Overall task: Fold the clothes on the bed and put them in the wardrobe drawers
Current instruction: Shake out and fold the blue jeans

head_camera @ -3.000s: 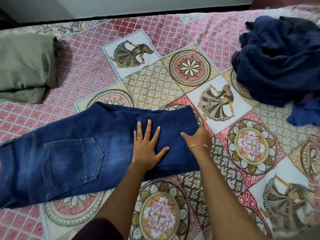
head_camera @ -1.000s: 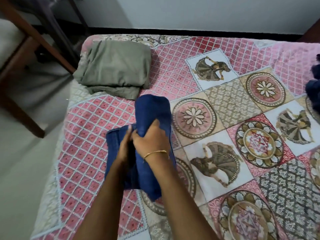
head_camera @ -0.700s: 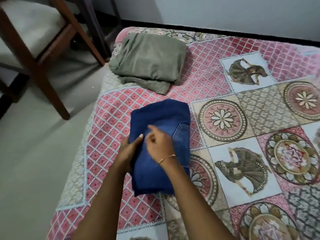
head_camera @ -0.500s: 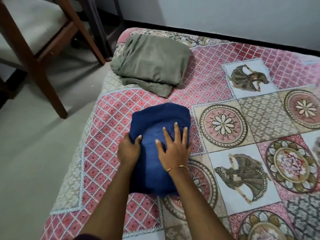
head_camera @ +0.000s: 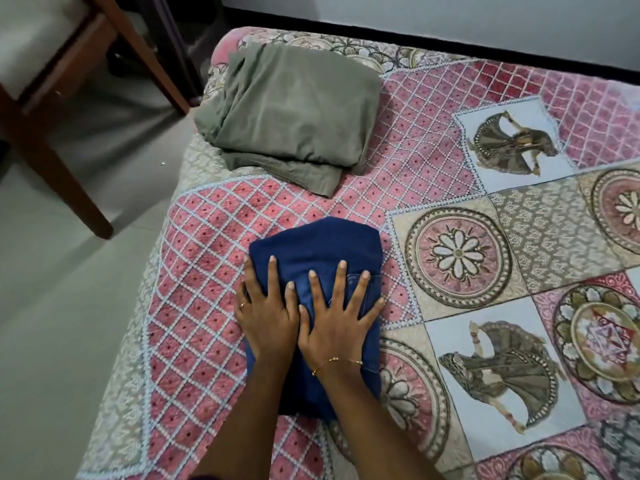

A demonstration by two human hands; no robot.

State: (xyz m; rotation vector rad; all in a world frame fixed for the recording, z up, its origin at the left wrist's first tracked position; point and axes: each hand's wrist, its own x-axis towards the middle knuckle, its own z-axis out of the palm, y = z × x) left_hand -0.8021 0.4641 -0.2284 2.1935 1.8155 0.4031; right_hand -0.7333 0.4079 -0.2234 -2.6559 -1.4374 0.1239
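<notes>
Even soft indoor light, faint shadows, slight blur, wide-angle edge bending.

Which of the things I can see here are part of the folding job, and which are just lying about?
Part of the job:
- jeans, folded, pressed flat by the left hand and right hand
- green garment, folded, lying apart from them
- bed, under both

Just lying about:
- chair on the floor beside the bed
</notes>
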